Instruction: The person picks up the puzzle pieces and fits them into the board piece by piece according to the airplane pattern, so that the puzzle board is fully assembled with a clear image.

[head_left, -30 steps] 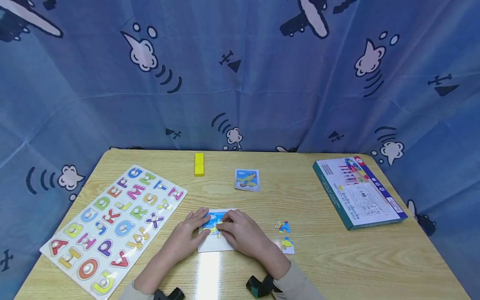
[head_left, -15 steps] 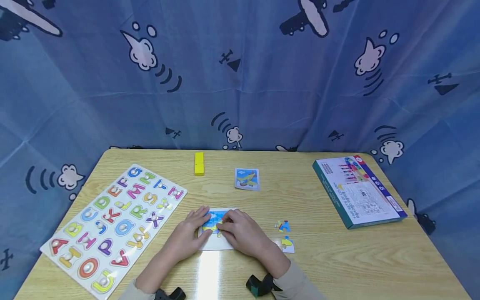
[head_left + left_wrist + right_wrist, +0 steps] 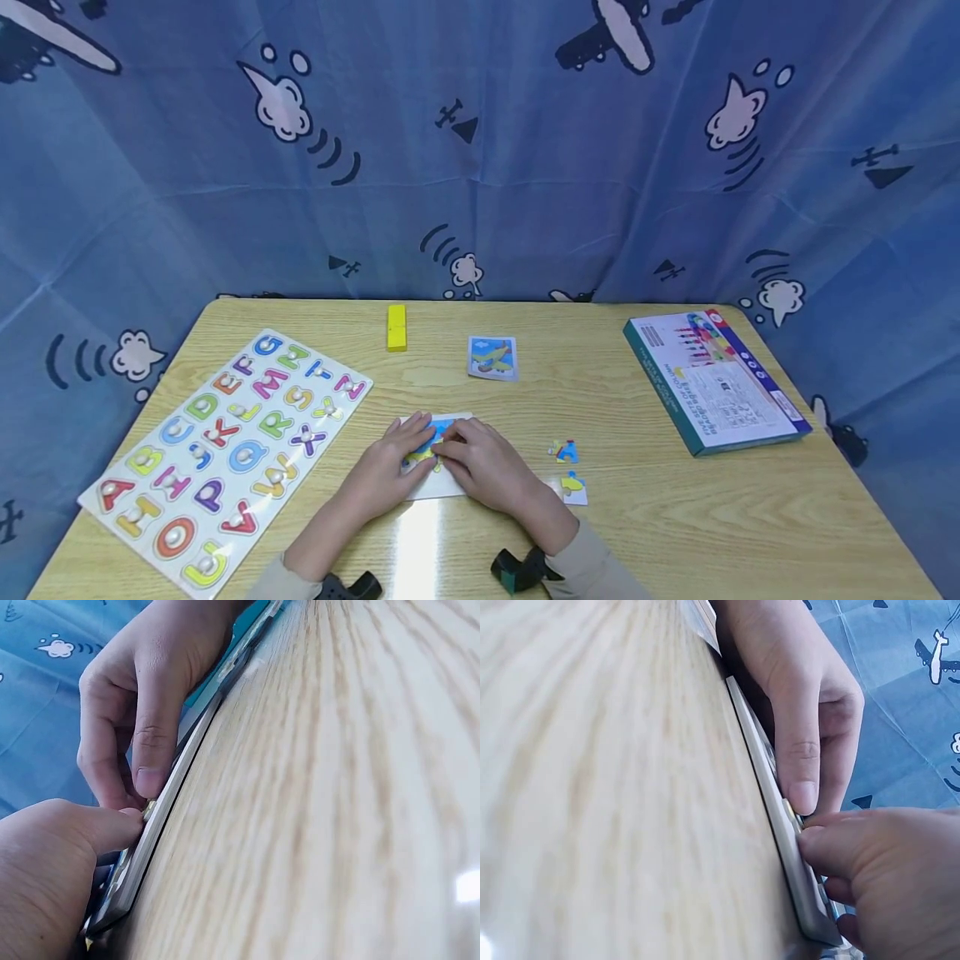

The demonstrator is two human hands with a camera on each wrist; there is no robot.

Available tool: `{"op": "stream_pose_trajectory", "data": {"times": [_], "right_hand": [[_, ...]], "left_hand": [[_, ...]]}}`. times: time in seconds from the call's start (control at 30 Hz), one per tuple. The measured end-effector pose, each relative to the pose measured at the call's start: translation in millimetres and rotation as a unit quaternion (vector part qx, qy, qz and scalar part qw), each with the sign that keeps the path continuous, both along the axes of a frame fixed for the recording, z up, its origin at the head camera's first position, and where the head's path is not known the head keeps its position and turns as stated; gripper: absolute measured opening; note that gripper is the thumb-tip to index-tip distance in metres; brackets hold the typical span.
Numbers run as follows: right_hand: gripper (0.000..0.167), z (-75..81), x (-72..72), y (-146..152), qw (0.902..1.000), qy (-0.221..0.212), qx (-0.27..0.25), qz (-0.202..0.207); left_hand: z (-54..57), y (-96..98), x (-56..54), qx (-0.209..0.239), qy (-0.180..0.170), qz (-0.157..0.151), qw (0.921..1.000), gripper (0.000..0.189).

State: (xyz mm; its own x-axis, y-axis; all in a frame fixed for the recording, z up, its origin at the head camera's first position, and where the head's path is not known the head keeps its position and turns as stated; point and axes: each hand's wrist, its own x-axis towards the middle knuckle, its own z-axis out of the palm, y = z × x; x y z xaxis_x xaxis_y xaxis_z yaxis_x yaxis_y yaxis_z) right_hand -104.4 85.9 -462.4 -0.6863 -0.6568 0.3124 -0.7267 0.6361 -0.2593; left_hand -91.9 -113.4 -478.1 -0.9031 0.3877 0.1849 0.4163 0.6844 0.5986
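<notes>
Fingers (image 3: 412, 431) touch the puzzle board (image 3: 433, 487) (its near edge showing).

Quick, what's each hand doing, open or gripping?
Left hand: open, resting on the puzzle.
Right hand: at the puzzle too; can't tell whether it's gripping anything.

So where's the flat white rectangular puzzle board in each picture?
Head: board, lower middle, partly hidden by left hand and right hand.
Left wrist: board, edge-on, slanting, left of centre.
Right wrist: board, edge-on, slanting, right of centre.
Shared landmark: blue printed cloth curtain.
</notes>
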Motion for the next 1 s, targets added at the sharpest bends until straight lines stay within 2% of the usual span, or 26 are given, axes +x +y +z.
{"op": "stream_pose_trajectory", "data": {"times": [0.17, 0.33, 0.57, 0.7, 1.0], "right_hand": [[0.026, 3.6, -0.8, 6, 0.9989, -0.021, -0.021, -0.036], [0.032, 10.4, -3.3, 22, 0.9942, -0.064, -0.036, -0.078], [0.041, 23.1, -1.7, 57, 0.9821, -0.131, -0.03, -0.132], [0.042, 24.4, -0.2, 81, 0.9785, -0.132, -0.035, -0.155], [0.044, 19.0, 3.8, 125, 0.9778, -0.127, -0.043, -0.16]], "left_hand": [[0.0, 1.2, 0.4, 0.013, -0.008, 0.004, 0.9999, 0.048], [1.5, 2.1, 1.8, 0.01, -0.018, 0.013, 0.9997, 0.048], [1.9, 2.2, 2.0, 0.01, -0.021, 0.019, 0.9996, 0.048], [1.3, 2.3, 1.9, 0.009, -0.021, 0.017, 0.9996, 0.048], [2.1, 2.3, 1.1, 0.016, -0.027, 0.02, 0.9993, 0.048]]}}
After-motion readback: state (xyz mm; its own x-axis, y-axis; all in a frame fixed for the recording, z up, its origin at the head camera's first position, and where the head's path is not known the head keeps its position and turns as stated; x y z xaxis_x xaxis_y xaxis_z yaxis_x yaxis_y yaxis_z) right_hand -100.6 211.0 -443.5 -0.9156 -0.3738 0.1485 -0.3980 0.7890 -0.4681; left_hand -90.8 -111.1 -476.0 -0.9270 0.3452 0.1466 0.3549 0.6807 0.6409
